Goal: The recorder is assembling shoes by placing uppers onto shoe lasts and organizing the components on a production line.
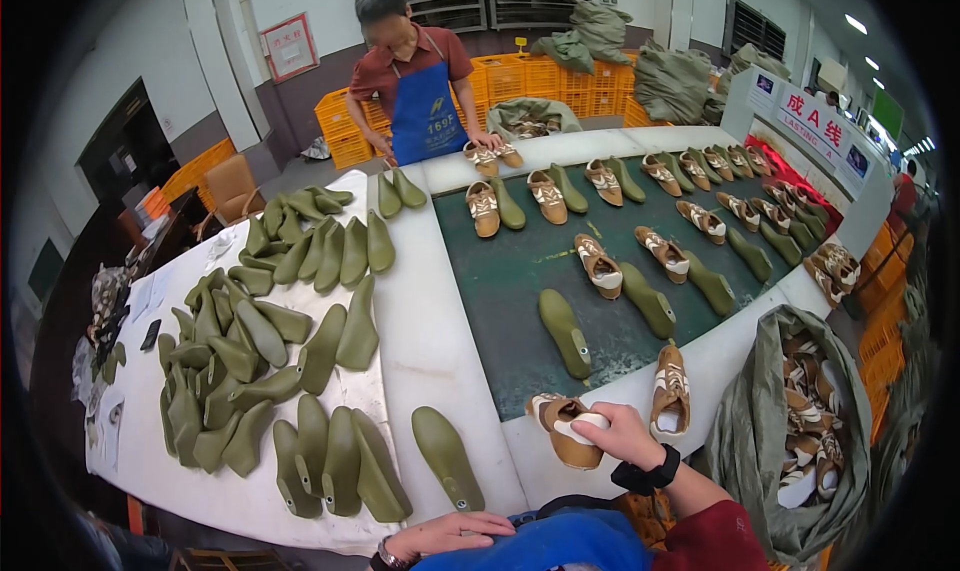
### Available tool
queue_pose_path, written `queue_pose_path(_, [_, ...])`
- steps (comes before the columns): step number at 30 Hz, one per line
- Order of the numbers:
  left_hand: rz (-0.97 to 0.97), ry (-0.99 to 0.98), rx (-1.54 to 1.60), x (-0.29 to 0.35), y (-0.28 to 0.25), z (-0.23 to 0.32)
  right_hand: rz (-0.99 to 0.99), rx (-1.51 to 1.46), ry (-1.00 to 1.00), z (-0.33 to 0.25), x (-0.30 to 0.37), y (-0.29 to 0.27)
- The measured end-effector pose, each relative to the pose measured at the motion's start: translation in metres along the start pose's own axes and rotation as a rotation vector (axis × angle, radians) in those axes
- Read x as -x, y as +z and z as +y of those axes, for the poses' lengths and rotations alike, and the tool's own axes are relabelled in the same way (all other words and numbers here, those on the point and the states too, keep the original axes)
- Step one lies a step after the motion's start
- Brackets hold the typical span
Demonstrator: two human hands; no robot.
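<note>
My right hand (622, 435) grips a brown and white sneaker (576, 453) by its heel, thumb on the white heel patch, at the near edge of the table. Just right of it lies another brown sneaker (671, 389). My left hand (452, 533) rests with fingers stretched out at the table's near edge, holding nothing. Close beyond that hand, a single green shoe last (446, 456) lies on the white tabletop. Farther along, more green lasts (563, 331) and sneakers (598, 266) are spread in rows on the dark green belt (510, 316).
Many green lasts (265, 331) are piled on the left white table (400, 371). A grey sack (735, 441) of sneakers stands at the right. Across the table, a co-worker in a blue apron (425, 116) touches a pair of sneakers. Orange crates (345, 131) line the back.
</note>
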State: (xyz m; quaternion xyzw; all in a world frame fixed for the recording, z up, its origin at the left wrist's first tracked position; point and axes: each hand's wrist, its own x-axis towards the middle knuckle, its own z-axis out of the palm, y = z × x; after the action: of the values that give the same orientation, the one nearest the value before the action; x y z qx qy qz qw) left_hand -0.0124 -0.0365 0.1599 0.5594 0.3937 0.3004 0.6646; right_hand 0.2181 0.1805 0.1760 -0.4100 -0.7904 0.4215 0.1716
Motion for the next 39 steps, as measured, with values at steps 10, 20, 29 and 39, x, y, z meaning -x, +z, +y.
queue_pose_path(10, [0.142,-0.015,-0.192,-0.011,-0.014,0.026,-0.057,-0.063,-0.077,0.012,0.006,0.006])
queue_pose_path(20, [0.873,-0.120,-1.092,-0.020,0.011,-0.054,-0.078,-0.118,-0.099,-0.009,-0.005,0.024])
queue_pose_path(29, [0.849,-0.269,-1.192,-0.046,-0.010,-0.115,0.099,0.073,-0.319,-0.009,-0.106,0.018])
queue_pose_path(39, [0.709,-0.360,-1.121,-0.042,-0.013,-0.103,0.198,0.405,-0.093,0.086,-0.307,0.091])
